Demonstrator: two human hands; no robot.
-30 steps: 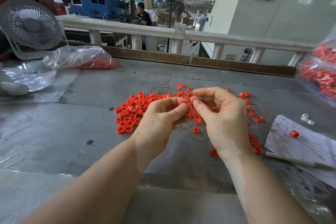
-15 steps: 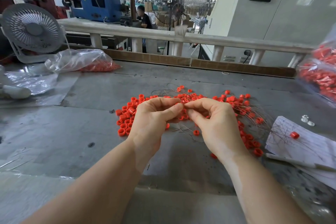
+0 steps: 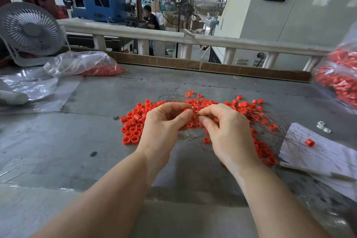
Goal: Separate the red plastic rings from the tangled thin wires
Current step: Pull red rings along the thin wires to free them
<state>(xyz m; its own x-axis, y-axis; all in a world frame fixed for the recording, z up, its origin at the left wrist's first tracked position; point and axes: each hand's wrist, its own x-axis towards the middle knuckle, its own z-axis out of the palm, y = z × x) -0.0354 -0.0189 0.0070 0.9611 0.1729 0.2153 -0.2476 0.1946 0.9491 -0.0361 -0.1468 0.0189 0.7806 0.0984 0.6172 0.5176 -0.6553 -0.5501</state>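
A heap of small red plastic rings [image 3: 133, 121] lies on the grey table, loose on the left side. On the right, more rings [image 3: 249, 111] sit threaded in a tangle of thin wires [image 3: 270, 120]. My left hand [image 3: 164, 127] and my right hand [image 3: 228, 131] meet over the middle of the heap. Both pinch the same small cluster of rings and wire [image 3: 195, 111] between thumb and fingertips. The fingers hide what lies under them.
A clear bag of red rings [image 3: 87, 65] lies at the back left beside a white fan [image 3: 29, 31]. Another bag of rings [image 3: 340, 81] hangs at the right edge. A written paper sheet [image 3: 324, 154] with one ring [image 3: 309, 142] and a pen [image 3: 309, 171] lies at right.
Both hands have dropped lower onto the heap and drawn together, fingertips now touching at the cluster. The loose rings on the table have hardly shifted.
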